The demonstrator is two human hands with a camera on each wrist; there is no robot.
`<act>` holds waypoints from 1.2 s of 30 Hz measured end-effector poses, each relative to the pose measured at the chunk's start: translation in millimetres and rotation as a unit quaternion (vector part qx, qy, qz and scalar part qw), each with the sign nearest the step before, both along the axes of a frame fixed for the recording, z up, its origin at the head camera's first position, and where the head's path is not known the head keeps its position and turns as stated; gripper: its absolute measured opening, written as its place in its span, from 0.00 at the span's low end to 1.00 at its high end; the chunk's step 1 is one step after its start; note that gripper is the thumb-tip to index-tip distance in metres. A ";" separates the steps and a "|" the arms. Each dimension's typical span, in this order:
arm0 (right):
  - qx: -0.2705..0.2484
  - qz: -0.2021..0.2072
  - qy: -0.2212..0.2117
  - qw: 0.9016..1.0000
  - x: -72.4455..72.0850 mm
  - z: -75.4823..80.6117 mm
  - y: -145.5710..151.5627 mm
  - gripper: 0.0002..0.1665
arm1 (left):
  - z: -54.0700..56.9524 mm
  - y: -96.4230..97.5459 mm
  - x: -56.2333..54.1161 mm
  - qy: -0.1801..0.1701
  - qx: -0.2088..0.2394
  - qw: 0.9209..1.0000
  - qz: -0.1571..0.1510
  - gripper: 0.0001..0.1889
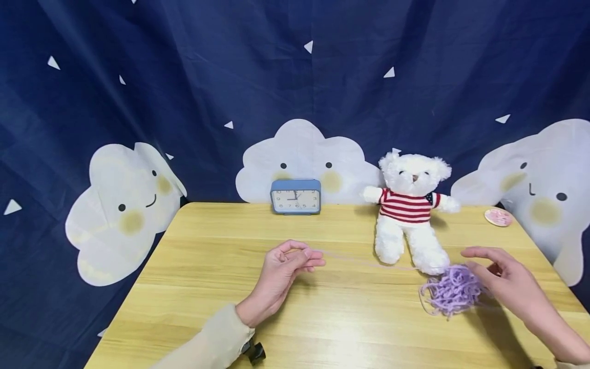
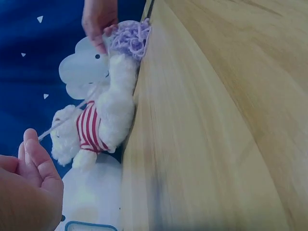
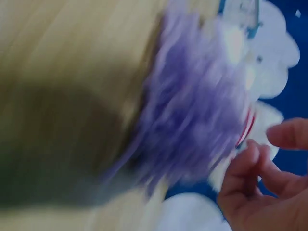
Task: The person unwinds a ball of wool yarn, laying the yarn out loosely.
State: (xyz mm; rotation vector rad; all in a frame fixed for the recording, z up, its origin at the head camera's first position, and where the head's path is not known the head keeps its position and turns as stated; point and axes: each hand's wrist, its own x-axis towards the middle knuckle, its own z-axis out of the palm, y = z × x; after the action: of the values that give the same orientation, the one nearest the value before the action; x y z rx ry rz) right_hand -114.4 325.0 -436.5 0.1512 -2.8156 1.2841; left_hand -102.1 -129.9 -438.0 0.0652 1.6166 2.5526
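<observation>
A tangled heap of purple yarn (image 1: 455,291) lies on the wooden table at the right, by the foot of a white teddy bear (image 1: 405,207) in a red-and-white striped shirt. My left hand (image 1: 287,274), over the middle of the table, pinches the end of a yarn strand (image 1: 369,262) between thumb and fingers. That strand runs nearly straight across to the heap. Just right of the heap hovers my right hand (image 1: 513,282), thumb and fingers bent and parted, with nothing between them. In the right wrist view the yarn (image 3: 192,101) is blurred.
At the table's back edge stands a blue alarm clock (image 1: 296,197), left of the bear. A round pink-patterned disc (image 1: 498,217) lies at the back right corner. Behind the wooden table (image 1: 193,287) hangs a dark blue curtain (image 1: 193,66) printed with clouds.
</observation>
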 end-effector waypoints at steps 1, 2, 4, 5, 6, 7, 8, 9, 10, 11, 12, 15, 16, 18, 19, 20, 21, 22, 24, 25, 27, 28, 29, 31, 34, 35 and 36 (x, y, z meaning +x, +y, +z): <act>-0.010 -0.001 0.017 1.000 1.0 2.6 -8.7 0.18 | 0.1 1.6 0.2 0.003 -0.002 1.000 -0.004 0.05; -0.023 0.000 0.027 0.999 2.0 5.0 -17.7 0.18 | 0.2 3.2 0.4 0.005 -0.002 1.000 -0.008 0.07; -0.058 0.014 0.033 0.998 2.5 9.3 -36.9 0.17 | 1.0 6.5 1.0 0.006 -0.003 1.000 -0.012 0.08; -0.076 0.025 0.027 0.996 3.1 11.2 -47.3 0.17 | 1.4 8.1 1.2 0.006 -0.003 1.000 -0.015 0.09; -0.095 0.037 0.014 0.995 3.8 13.0 -57.5 0.16 | 1.8 9.8 1.1 0.008 -0.004 1.000 -0.017 0.09; -0.112 0.054 0.003 0.992 4.2 14.1 -67.7 0.16 | 2.2 11.4 1.1 0.009 -0.003 1.000 -0.018 0.09; -0.130 0.073 -0.013 0.989 4.0 15.5 -77.5 0.17 | 2.6 13.2 1.0 0.009 0.000 1.000 -0.020 0.09; -0.146 0.093 -0.024 0.985 3.6 16.7 -87.0 0.17 | 2.9 15.0 0.7 0.009 0.002 1.000 -0.021 0.08; -0.162 0.115 -0.039 0.979 3.1 17.6 -95.9 0.18 | 3.2 16.8 0.5 0.010 0.005 1.000 -0.022 0.08; -0.178 0.137 -0.057 0.973 2.0 18.2 -104.2 0.19 | 3.6 18.7 0.3 0.011 0.007 1.000 -0.023 0.08; -0.191 0.162 -0.072 0.965 0.4 18.4 -111.5 0.21 | 4.1 20.5 0.0 0.013 0.009 1.000 -0.026 0.08; -0.225 0.231 -0.116 0.940 -5.5 16.2 -129.2 0.26 | 5.9 25.8 -0.5 0.014 0.017 0.999 -0.030 0.06; -0.233 0.250 -0.131 0.931 -7.5 14.7 -133.1 0.28 | 6.7 27.5 -0.6 0.014 0.018 0.999 -0.032 0.06; -0.243 0.282 -0.160 0.914 -10.5 11.9 -137.9 0.31 | 7.8 30.6 -1.2 0.014 0.020 0.999 -0.039 0.08; -0.246 0.293 -0.172 0.908 -11.6 10.8 -139.1 0.31 | 8.5 32.1 -1.4 0.014 0.022 0.999 -0.040 0.08; -0.247 0.300 -0.182 0.903 -12.1 10.0 -139.1 0.30 | 8.9 33.3 -1.6 0.014 0.022 0.999 -0.041 0.08; -0.246 0.304 -0.188 0.901 -12.1 9.6 -138.1 0.29 | 8.9 34.3 -2.0 0.013 0.022 0.999 -0.042 0.08; -0.242 0.305 -0.188 0.902 -11.5 9.9 -136.3 0.27 | 8.9 34.9 -2.1 0.014 0.022 0.999 -0.041 0.08; -0.229 0.298 -0.178 0.909 -9.8 11.5 -130.6 0.20 | 8.5 35.5 -2.0 0.014 0.022 0.999 -0.036 0.07; -0.221 0.291 -0.169 0.915 -8.5 12.7 -126.9 0.17 | 8.0 35.5 -1.7 0.014 0.020 0.999 -0.033 0.07; -0.208 0.278 -0.142 0.927 -5.9 15.0 -118.0 0.12 | 6.6 35.2 -1.2 0.018 0.010 0.999 -0.031 0.08; -0.201 0.274 -0.129 0.932 -4.9 16.1 -113.4 0.10 | 6.0 35.3 -0.8 0.022 0.002 0.999 -0.032 0.09; -0.195 0.269 -0.117 0.936 -4.1 17.0 -108.8 0.09 | 5.0 35.4 -0.5 0.024 -0.008 0.999 -0.036 0.10; -0.188 0.268 -0.097 0.940 -3.1 18.2 -99.2 0.09 | 2.4 35.9 -0.5 0.029 -0.034 0.998 -0.044 0.09; -0.172 0.264 -0.074 0.946 -2.0 19.6 -84.3 0.08 | -1.1 37.4 -1.1 0.034 -0.070 0.995 -0.058 0.07; -0.167 0.261 -0.070 0.948 -1.7 19.8 -79.0 0.08 | -2.3 38.0 -1.4 0.033 -0.080 0.994 -0.063 0.05; -0.163 0.257 -0.067 0.950 -1.3 20.1 -73.7 0.08 | -3.6 38.6 -1.7 0.030 -0.089 0.993 -0.067 0.04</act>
State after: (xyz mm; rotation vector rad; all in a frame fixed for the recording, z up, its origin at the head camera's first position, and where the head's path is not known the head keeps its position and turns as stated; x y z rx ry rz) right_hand -115.7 251.3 -416.4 0.8566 -2.7116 1.9007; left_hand -103.8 -91.3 -441.6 0.2276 1.7884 2.3191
